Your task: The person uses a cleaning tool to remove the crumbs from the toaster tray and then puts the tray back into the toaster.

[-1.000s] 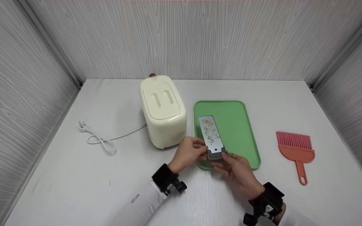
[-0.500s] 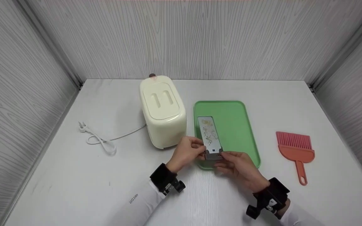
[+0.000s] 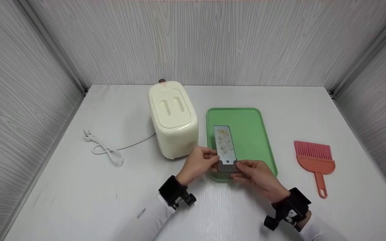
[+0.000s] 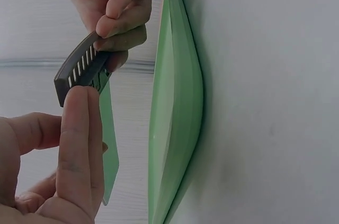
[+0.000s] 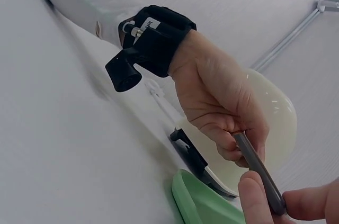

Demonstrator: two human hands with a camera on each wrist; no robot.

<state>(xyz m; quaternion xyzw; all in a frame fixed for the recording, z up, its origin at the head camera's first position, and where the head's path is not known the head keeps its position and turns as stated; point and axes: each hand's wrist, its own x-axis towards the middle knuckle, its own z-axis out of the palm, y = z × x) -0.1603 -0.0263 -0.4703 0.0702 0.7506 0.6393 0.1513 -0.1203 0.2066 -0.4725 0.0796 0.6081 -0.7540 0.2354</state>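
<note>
A metal crumb tray (image 3: 224, 144) with a dark grey end handle (image 3: 228, 166) lies across both hands' grip, above the green tray (image 3: 248, 130). Brownish crumbs are scattered along its shiny surface. My left hand (image 3: 198, 164) pinches the handle's left end; my right hand (image 3: 260, 177) pinches its right end. Slots in the handle (image 4: 79, 68) show in the left wrist view, where a gap separates it from the green tray (image 4: 177, 102). Left of the green tray stands a cream toaster (image 3: 179, 140), its top covered by a lid (image 3: 173, 108).
A white power cord (image 3: 109, 149) with a plug (image 3: 87, 135) runs left from the toaster. On the right lies an orange dustpan-shaped brush (image 3: 316, 164) with pink bristles. Wood-grain panels (image 3: 193, 43) enclose the white table (image 3: 62, 187) at the back and sides.
The crumb tray has shifted slightly right and towards me, and its handle has tipped so fewer slots show. My right wrist has moved a little right and away from me.
</note>
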